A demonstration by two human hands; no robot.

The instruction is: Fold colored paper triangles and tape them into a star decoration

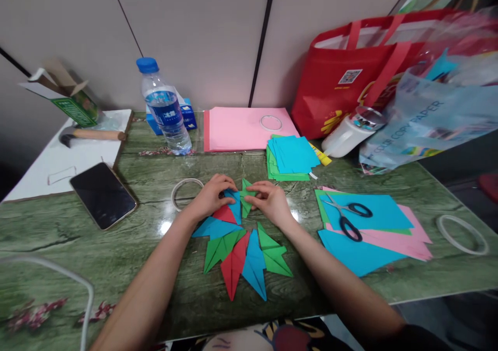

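Folded paper pieces in green, red and blue form a curved chain on the table in front of me. My left hand is closed on a blue folded paper piece at the chain's upper left end. Between the thumb and fingers of my right hand is a green folded paper piece, close beside the blue one; whether the two touch I cannot tell. Lower down lie a red folded piece, another blue piece and a green piece at the chain's right end.
Scissors lie on coloured sheets to the right, near a tape roll. Blue and green paper squares sit before pink paper. A water bottle, phone and hammer are left; a red bag stands behind.
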